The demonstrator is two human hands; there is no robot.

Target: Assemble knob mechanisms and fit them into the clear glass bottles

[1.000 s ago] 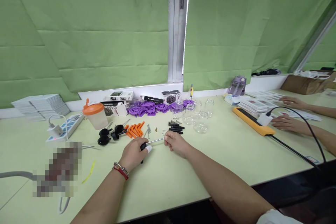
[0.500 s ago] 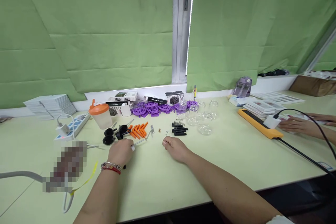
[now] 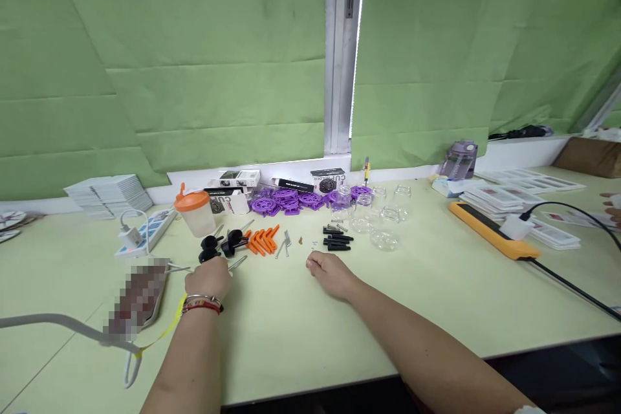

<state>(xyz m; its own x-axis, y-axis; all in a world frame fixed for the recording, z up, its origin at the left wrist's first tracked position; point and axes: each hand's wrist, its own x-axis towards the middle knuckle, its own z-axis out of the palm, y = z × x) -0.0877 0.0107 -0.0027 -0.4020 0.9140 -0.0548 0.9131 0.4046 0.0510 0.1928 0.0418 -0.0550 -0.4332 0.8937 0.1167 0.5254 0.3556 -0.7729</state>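
My left hand (image 3: 208, 278) is closed around a thin metal rod (image 3: 237, 263), whose bare end points forward and right. Its other end is hidden by the hand. Just ahead of that hand lie several black round parts (image 3: 233, 242) with metal stems. Orange angled pieces (image 3: 262, 240) are laid in a row beside them, followed by a few long silver screws (image 3: 286, 239). My right hand (image 3: 330, 273) rests on the table with fingers curled together; whatever they hold is hidden. Beyond its fingertips are tiny silver screws (image 3: 314, 244) and small brass-coloured bits (image 3: 300, 240). Black tubes (image 3: 337, 240) and springs (image 3: 336, 228) lie farther forward.
Purple plastic parts (image 3: 286, 200), clear cups (image 3: 385, 239) and cup-holder boxes (image 3: 328, 182) line the back. An orange-lidded cup (image 3: 195, 213) and white power strip (image 3: 158, 229) stand left, a yellow power strip (image 3: 492, 231) right. A co-worker's hand (image 3: 612, 208) shows at the right edge.
My left hand has drawn back to the left with the rod, away from the long screws. My right hand stays nearly in place. The co-worker's hands have moved toward the right edge.
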